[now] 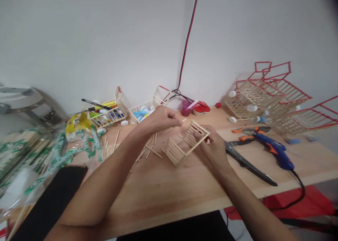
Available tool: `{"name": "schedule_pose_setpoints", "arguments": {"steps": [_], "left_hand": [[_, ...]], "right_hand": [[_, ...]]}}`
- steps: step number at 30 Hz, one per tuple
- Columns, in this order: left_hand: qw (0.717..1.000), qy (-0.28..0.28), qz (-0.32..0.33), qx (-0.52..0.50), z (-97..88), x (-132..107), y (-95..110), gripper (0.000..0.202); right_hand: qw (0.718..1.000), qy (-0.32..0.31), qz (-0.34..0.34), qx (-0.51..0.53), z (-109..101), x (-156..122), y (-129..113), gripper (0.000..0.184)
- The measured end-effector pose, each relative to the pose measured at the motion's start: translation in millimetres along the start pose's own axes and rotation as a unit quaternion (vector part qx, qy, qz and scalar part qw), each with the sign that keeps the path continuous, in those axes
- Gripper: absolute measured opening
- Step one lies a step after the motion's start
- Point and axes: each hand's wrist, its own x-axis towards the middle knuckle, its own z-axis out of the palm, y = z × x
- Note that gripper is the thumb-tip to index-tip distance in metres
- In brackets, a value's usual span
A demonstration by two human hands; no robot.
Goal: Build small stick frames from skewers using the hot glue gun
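Observation:
My right hand (212,147) grips one side of a small open frame of thin wooden sticks (186,142) that rests tilted on the wooden table (169,188). My left hand (161,118) hovers just left of the frame, its fingers pinched on a short wooden stick (183,120) whose tip points toward the frame's upper edge. Loose sticks (148,147) lie scattered on the table under and left of my left hand.
Black scissors (248,163), orange-handled pliers (246,130) and a blue glue gun (274,149) lie to the right. Stick baskets with red frames (266,93) stand at the back right. More baskets (109,114), bottle caps, a pink cup (186,109) and plastic packets (31,153) crowd the left.

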Motion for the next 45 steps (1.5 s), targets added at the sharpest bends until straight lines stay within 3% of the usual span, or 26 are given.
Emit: {"name": "schedule_pose_setpoints", "arguments": {"steps": [14, 24, 45], "left_hand": [[0.997, -0.013, -0.069, -0.031, 16.7, 10.5, -5.9, 0.028], [0.994, -0.008, -0.098, -0.043, 21.4, 9.8, 0.2, 0.023], [0.996, -0.015, -0.076, -0.043, 22.0, 12.6, -4.4, 0.024]], "right_hand": [[0.999, 0.031, -0.01, -0.02, 4.8, 2.7, -8.2, 0.014], [0.997, 0.046, -0.029, -0.05, 6.2, 3.0, -8.4, 0.015], [0.997, 0.049, -0.023, -0.057, 6.1, 1.6, -10.3, 0.016]]}}
